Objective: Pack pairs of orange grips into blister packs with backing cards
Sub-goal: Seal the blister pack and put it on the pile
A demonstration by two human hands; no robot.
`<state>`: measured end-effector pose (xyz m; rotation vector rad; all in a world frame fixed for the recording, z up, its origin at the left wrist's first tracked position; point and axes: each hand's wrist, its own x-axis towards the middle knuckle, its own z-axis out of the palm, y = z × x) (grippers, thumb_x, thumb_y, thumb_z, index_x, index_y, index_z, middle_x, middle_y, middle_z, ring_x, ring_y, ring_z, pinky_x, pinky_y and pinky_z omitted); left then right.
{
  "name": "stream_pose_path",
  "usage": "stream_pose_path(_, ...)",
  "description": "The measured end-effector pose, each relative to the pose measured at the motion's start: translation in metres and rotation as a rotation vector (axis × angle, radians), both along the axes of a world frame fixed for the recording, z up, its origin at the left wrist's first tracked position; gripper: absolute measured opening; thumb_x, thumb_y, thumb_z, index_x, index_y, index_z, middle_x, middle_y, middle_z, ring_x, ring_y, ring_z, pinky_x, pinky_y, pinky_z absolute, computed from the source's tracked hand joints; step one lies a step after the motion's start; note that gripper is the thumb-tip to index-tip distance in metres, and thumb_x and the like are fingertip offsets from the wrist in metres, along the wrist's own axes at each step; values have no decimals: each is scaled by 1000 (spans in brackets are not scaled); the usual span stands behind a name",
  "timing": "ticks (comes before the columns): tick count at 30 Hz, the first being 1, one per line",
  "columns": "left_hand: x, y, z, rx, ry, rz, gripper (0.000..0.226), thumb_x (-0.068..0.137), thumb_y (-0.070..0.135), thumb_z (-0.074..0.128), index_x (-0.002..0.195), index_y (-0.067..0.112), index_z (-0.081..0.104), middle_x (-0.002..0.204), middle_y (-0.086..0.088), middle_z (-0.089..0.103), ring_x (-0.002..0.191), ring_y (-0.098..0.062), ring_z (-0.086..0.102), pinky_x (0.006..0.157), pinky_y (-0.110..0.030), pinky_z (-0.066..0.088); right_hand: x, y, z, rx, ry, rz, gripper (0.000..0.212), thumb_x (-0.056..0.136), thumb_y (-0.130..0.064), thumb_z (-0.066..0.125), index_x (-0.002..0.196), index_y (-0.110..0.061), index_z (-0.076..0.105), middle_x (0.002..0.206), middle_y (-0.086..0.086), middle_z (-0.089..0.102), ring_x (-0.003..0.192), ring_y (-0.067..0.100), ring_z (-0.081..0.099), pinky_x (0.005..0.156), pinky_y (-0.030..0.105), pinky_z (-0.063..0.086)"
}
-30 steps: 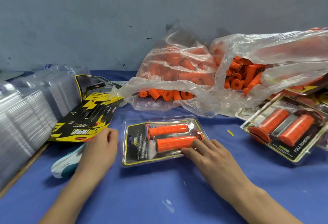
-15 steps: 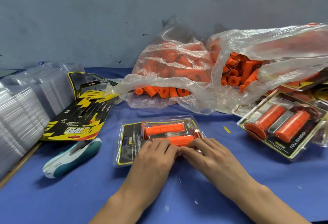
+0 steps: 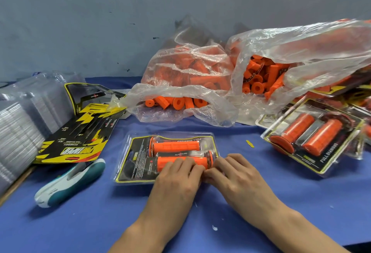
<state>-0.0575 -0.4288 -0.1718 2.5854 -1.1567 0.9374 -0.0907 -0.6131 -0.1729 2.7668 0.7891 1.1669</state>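
The person appears as two bare forearms ending in a bare left hand [image 3: 176, 180] and a bare right hand [image 3: 234, 174], seen from above. Each forearm is broad at the lower edge of the view and narrows to a slim wrist. The backs of the hands are smooth, with low knuckle ridges and long, slender fingers. The nails are too blurred to describe.

Left hand [image 3: 176, 182], right hand [image 3: 236, 176] on pack [image 3: 138, 152]
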Motion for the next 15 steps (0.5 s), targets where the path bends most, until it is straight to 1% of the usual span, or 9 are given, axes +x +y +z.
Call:
stream_pose_path(4,4,8,4,4,-27,-6,3,92,25,64,91,28,65,83,5,53,75,-21,51,65,-36,46,3,-12,4,-3,-1,-11,15,99,-25,59,85,-23,66,79,-5,54,69,19,54,86,31,45)
stream_pose_path(6,6,15,6,4,-63,-2,7,93,25,64,86,27,64,80,4,53,73,-22,50,64,-36,45,5,-19,6,-3,10,-5,14,97,-26,59,85,-24,66,80,-6,56,72,18,58,91,31,43)
stream_pose_path(8,8,24,9,-21,-86,23,16,95,29,59,81,24,65,78,4,55,71,-22,52,63,-35,43,7,-28,10,2,25,-18,13,95,-28,59,85,-25,66,81,-7,57,73,16,60,95,33,42)
stream_pose_path(11,12,44,14,-61,-69,39,26,97,35,53,79,22,68,77,5,56,68,-22,53,62,-37,45,8,-43,17,2,49,-71,17,96,-31,55,84,-26,67,80,-8,58,73,16,62,97,35,43)
stream_pose_path(13,13,56,16,-66,-37,22,27,97,39,51,82,24,69,78,8,56,72,-21,55,65,-37,46,7,-48,20,-4,65,-95,21,97,-33,53,84,-26,68,79,-9,59,72,17,63,96,37,46)
stream_pose_path(15,14,66,17,-71,-21,15,27,96,42,51,84,26,69,81,10,57,77,-19,55,69,-35,45,8,-50,21,11,67,-102,17,97,-32,60,83,-26,68,79,-9,61,72,17,64,96,38,46)
